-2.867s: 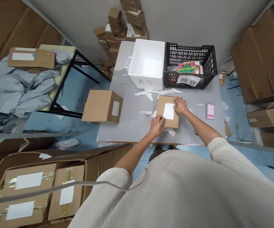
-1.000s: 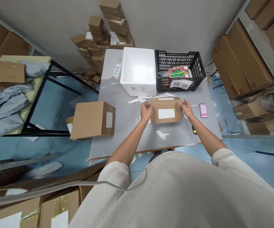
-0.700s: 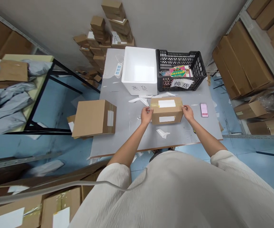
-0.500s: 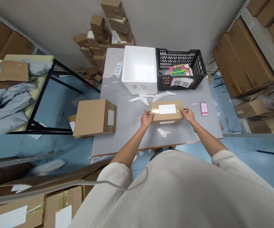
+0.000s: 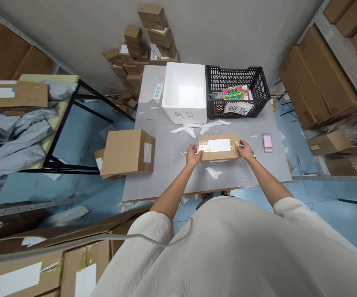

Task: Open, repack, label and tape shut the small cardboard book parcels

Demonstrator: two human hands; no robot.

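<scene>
A small cardboard box (image 5: pixel 211 156) sits near the middle of the grey table, with clear tape along its top and a white label (image 5: pixel 219 145) over the tape. My left hand (image 5: pixel 193 156) is at its left end, thumb against the box and fingers curled. At the right end my right hand (image 5: pixel 245 150) grips the taped edge. Torn white paper scraps (image 5: pixel 213 172) lie just in front of the box, and more (image 5: pixel 187 130) lie behind it. The undersides of my fingers are partly hidden.
Behind the box stand a white foam bin (image 5: pixel 184 105) and a black plastic crate (image 5: pixel 260 93) holding colourful printed packets. A phone (image 5: pixel 268 142) lies to the right. A larger carton (image 5: pixel 121 152) overhangs the table's left edge. A power strip (image 5: pixel 158 92) is at the back left.
The box has tipped so that less of its front face and front label shows. My hands stay at its two ends. The whole view has shifted slightly.
</scene>
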